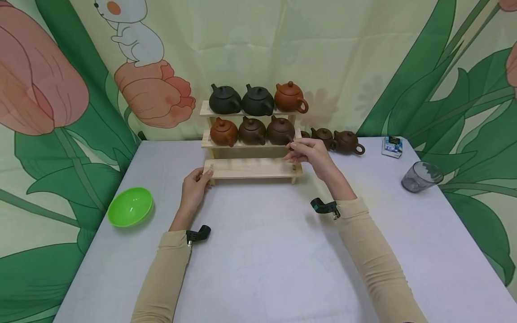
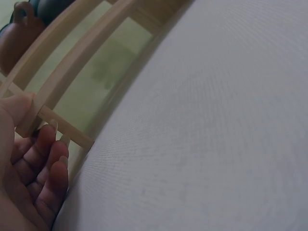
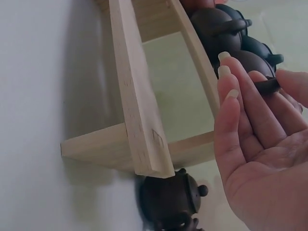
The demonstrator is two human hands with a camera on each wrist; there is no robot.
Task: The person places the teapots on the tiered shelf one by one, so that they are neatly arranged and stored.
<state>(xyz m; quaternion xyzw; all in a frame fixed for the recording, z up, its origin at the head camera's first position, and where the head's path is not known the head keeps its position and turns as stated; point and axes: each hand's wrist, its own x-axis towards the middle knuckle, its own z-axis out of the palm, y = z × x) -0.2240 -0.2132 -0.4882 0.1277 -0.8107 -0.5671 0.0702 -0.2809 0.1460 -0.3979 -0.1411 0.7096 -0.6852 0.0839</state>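
A three-tier wooden display rack (image 1: 252, 168) stands at the back of the table. My left hand (image 1: 194, 190) grips the left end of its lowest shelf, thumb on top and fingers curled beneath. On the middle shelf, at the right end, sits a dark brown teapot (image 1: 280, 131); my right hand (image 1: 310, 154) pinches its handle (image 3: 267, 86) between thumb and finger, the other fingers stretched out. Beside that pot are another dark brown teapot (image 1: 252, 130) and a reddish-brown teapot (image 1: 224, 132). The top shelf bears two black teapots (image 1: 224, 99) and an orange-brown teapot (image 1: 289, 96).
Several dark brown teapots (image 1: 346, 142) stand on the table right of the rack. Farther right are a small blue-and-white box (image 1: 392, 146) and a clear grey glass (image 1: 422, 177). At the left lies a green bowl (image 1: 130, 207). A printed curtain (image 1: 343, 54) hangs behind.
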